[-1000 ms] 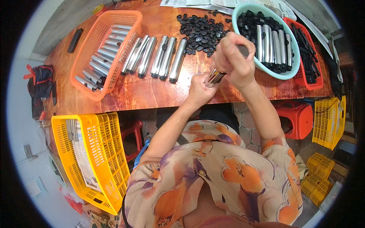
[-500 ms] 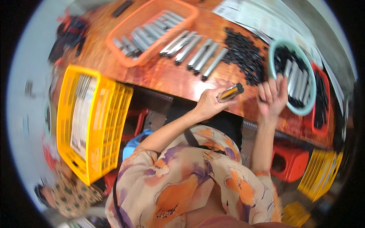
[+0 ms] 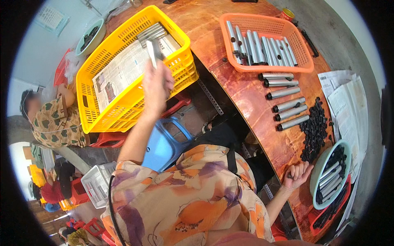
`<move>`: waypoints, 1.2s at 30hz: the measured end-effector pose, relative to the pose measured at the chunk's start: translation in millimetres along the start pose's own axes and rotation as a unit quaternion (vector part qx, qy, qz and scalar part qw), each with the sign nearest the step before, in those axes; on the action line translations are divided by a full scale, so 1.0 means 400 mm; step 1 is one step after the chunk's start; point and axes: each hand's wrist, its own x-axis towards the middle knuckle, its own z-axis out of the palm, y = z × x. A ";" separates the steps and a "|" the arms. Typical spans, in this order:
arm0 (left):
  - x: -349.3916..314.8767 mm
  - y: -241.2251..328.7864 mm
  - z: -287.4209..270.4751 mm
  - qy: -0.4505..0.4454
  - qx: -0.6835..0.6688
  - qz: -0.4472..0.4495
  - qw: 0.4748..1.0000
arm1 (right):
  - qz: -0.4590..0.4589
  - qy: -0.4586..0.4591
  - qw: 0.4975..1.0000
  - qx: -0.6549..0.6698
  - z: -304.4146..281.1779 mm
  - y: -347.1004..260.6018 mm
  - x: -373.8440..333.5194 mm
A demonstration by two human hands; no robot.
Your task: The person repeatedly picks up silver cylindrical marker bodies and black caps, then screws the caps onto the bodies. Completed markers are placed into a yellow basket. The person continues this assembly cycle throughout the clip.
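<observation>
My left hand [image 3: 156,84], slightly blurred, is closed around a shiny metal tube [image 3: 152,53] and reaches over the yellow crate [image 3: 135,117]. Newspaper [image 3: 117,76] lines that crate, and several metal tubes [image 3: 151,33] lie side by side at its far end, close to the tube in my hand. Far to the right, my right hand [image 3: 297,174] rests near the table edge with its fingers curled. A dark bit shows at its fingers, too small to name. Beside it stands a light-green basin [image 3: 315,180] with metal tubes [image 3: 330,182] and black pieces.
An orange basket [image 3: 266,69] of tubes stands on the wooden table [image 3: 254,106]. Several black-ended tubes [image 3: 287,93] lie in a row near a heap of small black pieces [image 3: 316,129]. A blue chair [image 3: 158,145] is below. Another person [image 3: 57,119] sits at the left.
The view has swung left. My left hand has moved with its tube from the table edge to above the yellow crate. My right hand remains beside the basin, fingers curled.
</observation>
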 end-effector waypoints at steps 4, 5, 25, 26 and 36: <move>0.222 -0.009 -0.147 0.049 0.141 0.093 0.984 | 0.039 -0.016 0.999 0.004 0.000 -0.012 0.008; 0.286 -0.036 -0.186 0.046 0.179 0.085 0.979 | 0.040 -0.013 0.999 0.002 0.000 -0.011 0.006; 0.739 -0.486 -0.368 0.143 -0.244 -0.265 0.922 | 0.017 -0.013 1.000 -0.003 -0.022 -0.017 0.010; 0.752 -0.527 -0.379 0.125 -0.223 -0.291 0.922 | 0.022 -0.027 0.999 -0.004 -0.026 -0.019 0.014; 0.665 -0.474 -0.279 0.029 -0.102 -0.354 0.929 | 0.015 -0.016 1.000 -0.018 -0.001 -0.007 0.006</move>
